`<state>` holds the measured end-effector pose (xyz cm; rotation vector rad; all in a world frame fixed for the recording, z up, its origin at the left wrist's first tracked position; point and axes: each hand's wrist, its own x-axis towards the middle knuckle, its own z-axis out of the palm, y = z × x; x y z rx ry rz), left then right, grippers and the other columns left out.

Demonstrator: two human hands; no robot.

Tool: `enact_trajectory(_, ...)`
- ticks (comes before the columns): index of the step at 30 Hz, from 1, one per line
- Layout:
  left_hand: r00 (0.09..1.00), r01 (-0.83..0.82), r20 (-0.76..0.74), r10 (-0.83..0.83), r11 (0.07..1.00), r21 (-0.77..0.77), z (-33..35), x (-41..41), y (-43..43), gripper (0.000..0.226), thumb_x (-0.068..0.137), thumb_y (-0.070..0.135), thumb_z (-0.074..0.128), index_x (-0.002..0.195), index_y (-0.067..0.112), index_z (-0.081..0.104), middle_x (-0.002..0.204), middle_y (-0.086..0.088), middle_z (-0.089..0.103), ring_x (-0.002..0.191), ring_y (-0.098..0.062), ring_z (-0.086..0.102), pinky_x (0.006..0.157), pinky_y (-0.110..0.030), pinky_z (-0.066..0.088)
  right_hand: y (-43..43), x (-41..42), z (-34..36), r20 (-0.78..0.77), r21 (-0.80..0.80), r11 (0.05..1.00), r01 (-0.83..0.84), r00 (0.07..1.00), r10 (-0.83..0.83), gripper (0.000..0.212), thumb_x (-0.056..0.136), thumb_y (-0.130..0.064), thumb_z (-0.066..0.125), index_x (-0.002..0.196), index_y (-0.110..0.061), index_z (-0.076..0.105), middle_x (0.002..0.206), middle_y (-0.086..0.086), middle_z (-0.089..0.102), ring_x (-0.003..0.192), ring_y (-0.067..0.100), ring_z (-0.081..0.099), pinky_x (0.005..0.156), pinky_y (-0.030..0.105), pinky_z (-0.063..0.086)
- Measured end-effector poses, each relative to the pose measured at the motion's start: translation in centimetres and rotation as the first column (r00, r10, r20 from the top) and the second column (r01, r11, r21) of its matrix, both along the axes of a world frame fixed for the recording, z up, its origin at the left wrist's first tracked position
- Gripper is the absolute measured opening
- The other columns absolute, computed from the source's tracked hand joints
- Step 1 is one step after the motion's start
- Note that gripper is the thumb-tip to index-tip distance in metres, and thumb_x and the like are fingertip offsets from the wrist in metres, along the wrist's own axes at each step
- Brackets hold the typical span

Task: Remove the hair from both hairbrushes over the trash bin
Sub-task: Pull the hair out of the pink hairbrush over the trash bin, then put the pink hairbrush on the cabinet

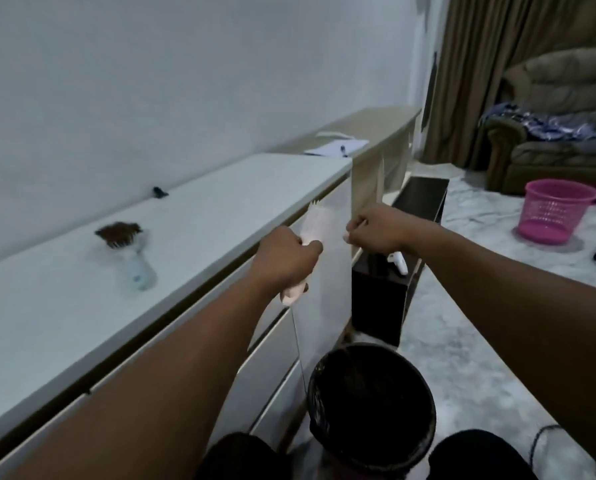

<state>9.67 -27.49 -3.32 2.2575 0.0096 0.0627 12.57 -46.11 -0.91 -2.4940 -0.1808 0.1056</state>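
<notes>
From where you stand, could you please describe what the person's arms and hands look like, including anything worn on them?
Both arms are bare along their whole visible length: no sleeves show. The left hand and the right hand wear no gloves, and no watch, bracelet or ring can be made out on either. The picture is too soft to tell anything about the nails.

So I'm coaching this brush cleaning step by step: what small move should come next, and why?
Probably lower the right hand to the bin and let go. Its fingers are pinched shut beside the pale brush that the left hand holds, and a thin strand hangs from that brush toward the bin. The second brush, still matted with hair, waits on the dresser.
</notes>
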Motion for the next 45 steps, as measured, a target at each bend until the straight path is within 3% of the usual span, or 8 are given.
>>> enact_trajectory(7,0.967,-0.185,0.203,0.154,0.972,0.144,9.1,-4.3,6.4,0.051,0.065,0.049,0.051,0.088,0.007,0.069,0.082,-0.007,0.076,0.068,-0.031,0.075,0.074,-0.046,0.064,6.1,-3.0,8.5,0.142,0.070,0.994,-0.086,0.987,0.075,0.023,0.089,-0.029,0.067,0.107,-0.014,0.067,0.093,0.009,0.072,0.085,0.024,0.065,0.066,0.032,0.050)
enact_trajectory(13,0.899,-0.392,0.271,0.343,0.907,0.155,12.8,-7.2,15.0,0.043,0.069,0.047,0.053,0.083,0.010,0.069,0.079,-0.005,0.075,0.070,-0.023,0.073,0.071,-0.037,0.061,13.3,-3.4,13.0,0.204,0.068,0.973,-0.223,0.957,0.205,0.020,0.090,-0.027,0.067,0.102,-0.012,0.068,0.102,0.016,0.075,0.080,0.021,0.064,0.061,0.030,0.047)
enact_trajectory(18,0.811,-0.568,0.286,0.510,0.804,0.177,13.4,-9.7,22.0,0.027,0.078,0.038,0.058,0.071,0.014,0.047,0.070,-0.002,0.057,0.061,-0.021,0.056,0.054,-0.026,0.035,21.1,-3.7,14.8,0.237,0.028,0.935,-0.354,0.911,0.338,0.018,0.090,-0.027,0.068,0.100,-0.013,0.069,0.097,0.012,0.074,0.084,0.024,0.065,0.062,0.031,0.046)
enact_trajectory(24,0.699,-0.714,0.239,0.674,0.677,0.180,11.8,-12.8,29.6,0.023,0.080,0.036,0.059,0.078,0.014,0.052,0.077,-0.002,0.060,0.076,-0.027,0.063,0.063,-0.030,0.041,31.7,-4.7,13.6,0.237,-0.094,0.851,-0.517,0.818,0.524,0.023,0.090,-0.033,0.068,0.107,-0.018,0.068,0.094,-0.006,0.061,0.095,0.019,0.058,0.080,0.029,0.044)
enact_trajectory(31,0.638,-0.765,0.150,0.755,0.600,0.235,7.8,-13.2,34.5,0.022,0.083,0.035,0.059,0.082,0.014,0.052,0.074,0.003,0.053,0.073,-0.025,0.058,0.065,-0.030,0.042,39.6,-3.8,9.3,0.184,-0.157,0.789,-0.594,0.768,0.614,0.023,0.089,-0.034,0.066,0.107,-0.019,0.067,0.101,-0.003,0.063,0.092,0.017,0.058,0.065,0.023,0.041)
enact_trajectory(38,0.642,-0.749,0.089,0.761,0.599,0.284,4.4,-11.3,35.7,0.026,0.086,0.037,0.058,0.100,0.016,0.051,0.091,0.000,0.053,0.094,-0.030,0.061,0.074,-0.031,0.042,42.4,-1.8,6.3,0.113,-0.168,0.780,-0.603,0.774,0.623,0.021,0.088,-0.032,0.066,0.102,-0.017,0.067,0.094,-0.002,0.064,0.088,0.020,0.064,0.078,0.030,0.051)
enact_trajectory(41,0.655,-0.727,0.045,0.754,0.614,0.308,3.6,-10.7,35.8,0.025,0.087,0.037,0.058,0.095,0.015,0.050,0.092,-0.001,0.054,0.086,-0.029,0.055,0.072,-0.031,0.042,42.8,-1.4,5.5,0.103,-0.195,0.779,-0.596,0.777,0.621,0.024,0.088,-0.032,0.066,0.106,-0.016,0.067,0.100,-0.002,0.064,0.091,0.019,0.061,0.071,0.027,0.045)
enact_trajectory(45,0.686,-0.674,0.001,0.728,0.634,0.380,2.9,-10.2,35.6,0.031,0.089,0.042,0.060,0.099,0.016,0.046,0.096,-0.002,0.051,0.102,-0.031,0.063,0.074,-0.031,0.041,42.8,-1.3,4.8,0.089,-0.223,0.789,-0.573,0.793,0.602,0.025,0.090,-0.035,0.063,0.109,-0.021,0.065,0.106,-0.004,0.062,0.090,0.017,0.058,0.056,0.021,0.033)
